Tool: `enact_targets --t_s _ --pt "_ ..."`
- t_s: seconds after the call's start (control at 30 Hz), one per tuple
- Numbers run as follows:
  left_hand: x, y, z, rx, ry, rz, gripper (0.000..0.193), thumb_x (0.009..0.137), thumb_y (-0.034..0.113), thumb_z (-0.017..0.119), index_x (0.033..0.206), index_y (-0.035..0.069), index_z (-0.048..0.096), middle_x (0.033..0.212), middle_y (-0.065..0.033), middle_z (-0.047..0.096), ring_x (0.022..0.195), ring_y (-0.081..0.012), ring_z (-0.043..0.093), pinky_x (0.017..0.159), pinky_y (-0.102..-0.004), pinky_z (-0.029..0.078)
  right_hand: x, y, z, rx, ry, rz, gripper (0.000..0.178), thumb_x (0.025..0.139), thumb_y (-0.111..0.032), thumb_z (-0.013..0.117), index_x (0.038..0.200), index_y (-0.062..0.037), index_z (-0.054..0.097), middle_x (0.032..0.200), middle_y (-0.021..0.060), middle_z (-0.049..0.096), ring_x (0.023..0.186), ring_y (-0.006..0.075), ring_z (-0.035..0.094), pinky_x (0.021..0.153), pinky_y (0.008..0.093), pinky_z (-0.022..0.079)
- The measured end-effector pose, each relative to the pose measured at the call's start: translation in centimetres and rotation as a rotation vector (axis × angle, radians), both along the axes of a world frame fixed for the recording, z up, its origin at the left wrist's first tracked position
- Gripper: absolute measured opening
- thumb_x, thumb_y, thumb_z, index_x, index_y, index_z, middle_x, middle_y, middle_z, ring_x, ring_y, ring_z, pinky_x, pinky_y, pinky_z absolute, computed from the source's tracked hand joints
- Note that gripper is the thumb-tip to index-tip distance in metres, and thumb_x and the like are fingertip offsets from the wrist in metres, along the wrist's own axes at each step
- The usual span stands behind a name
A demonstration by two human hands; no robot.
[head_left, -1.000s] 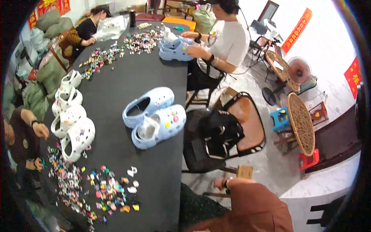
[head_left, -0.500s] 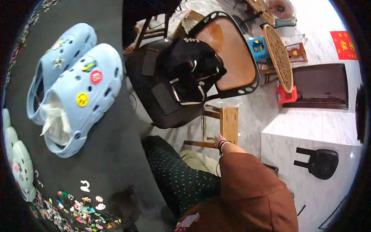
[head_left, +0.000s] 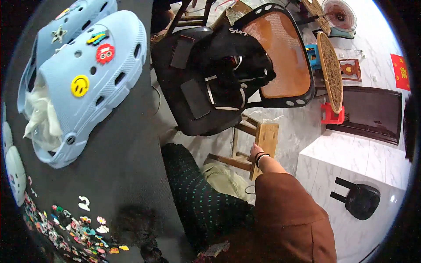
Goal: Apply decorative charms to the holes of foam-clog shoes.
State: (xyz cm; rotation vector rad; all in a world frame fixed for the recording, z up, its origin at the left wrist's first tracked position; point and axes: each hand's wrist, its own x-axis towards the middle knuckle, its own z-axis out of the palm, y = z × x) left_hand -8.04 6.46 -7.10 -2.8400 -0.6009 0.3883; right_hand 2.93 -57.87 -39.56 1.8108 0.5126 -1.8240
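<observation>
My right hand [head_left: 255,152], below a brown sleeve and with dark bands at its wrist, is closed on the edge of a wooden stool [head_left: 269,135]; some fingers are hidden. My left hand is out of view. On the dark table [head_left: 131,144] at the left stands a pale blue clog [head_left: 116,52] with a yellow smiley charm [head_left: 80,86], a red charm and crumpled white filling at its heel. Its mate [head_left: 52,41] with a star charm [head_left: 58,34] is beside it. Loose colourful charms [head_left: 87,234] and a white curved charm [head_left: 83,203] lie near the front.
A black chair [head_left: 164,83] holds black cloth [head_left: 232,57] and two dark flat rectangles [head_left: 195,98]. Behind stand a brown-backed chair [head_left: 280,52], a round woven tabletop [head_left: 330,70], a red stool [head_left: 332,115] and a fan [head_left: 340,15]. Pale green clogs [head_left: 16,175] edge the table.
The view has shifted: the clogs appear larger and higher at the left, and the chairs sit further right. My right hand has moved slightly with the stool in view, still on its edge.
</observation>
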Motion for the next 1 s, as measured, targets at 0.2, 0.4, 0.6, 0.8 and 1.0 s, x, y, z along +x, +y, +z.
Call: enact_targets --t_s 0.2,0.4,0.6,0.8,1.0 --pt "0.7 -0.9 0.5 -0.021 -0.044 0.072 0.06 0.096 0.046 0.037 0.137 0.002 0.041 0.14 -0.0278 0.035 0.127 -0.0451 0.036 0.105 -0.0539 0.027 1.0 8.3 4.0 0.288 -0.044 -0.009 0.027 0.087 -0.037 0.05 0.1 -0.0223 0.069 0.111 0.0012 0.064 0.111 0.0213 0.052 0.096 0.0469 0.03" --pt "1.6 -0.8 1.7 0.033 -0.076 0.159 0.062 0.096 0.047 0.036 0.139 0.003 0.04 0.142 -0.026 0.034 0.129 -0.0432 0.035 0.107 -0.053 0.025 2.1 18.3 1.6 0.511 0.107 0.002 0.03 0.084 -0.037 0.056 0.098 -0.0151 0.07 0.097 0.0063 0.068 0.096 0.0249 0.063 0.084 0.042 0.043" --pt "1.7 -0.9 1.3 0.08 -0.121 0.302 0.063 0.096 0.049 0.034 0.14 0.004 0.038 0.144 -0.0241 0.033 0.131 -0.0413 0.034 0.108 -0.0521 0.024 10.7 20.1 0.0 0.648 0.096 0.132 0.033 0.074 -0.041 0.066 0.098 -0.0197 0.067 0.095 -0.0005 0.067 0.099 0.0218 0.059 0.085 0.0428 0.039" --pt "0.9 -1.4 0.9 0.064 -0.177 0.48 0.064 0.096 0.051 0.033 0.141 0.005 0.036 0.145 -0.0223 0.032 0.133 -0.0394 0.032 0.11 -0.0511 0.022 11.6 16.6 2.2 0.632 -0.031 0.085 0.033 0.07 -0.041 0.069 0.096 -0.0215 0.065 0.089 0.0017 0.066 0.094 0.0243 0.061 0.077 0.0434 0.043" --pt "-3.2 1.8 -1.4 -0.043 -0.211 0.314 0.071 0.085 0.034 0.063 0.142 0.005 0.033 0.144 -0.028 0.028 0.128 -0.0446 0.034 0.106 -0.0524 0.03 12.0 16.9 2.5 0.531 -0.008 0.097 0.026 0.074 -0.033 0.063 0.096 -0.02 0.065 0.093 0.0034 0.066 0.096 0.0235 0.061 0.078 0.043 0.041"
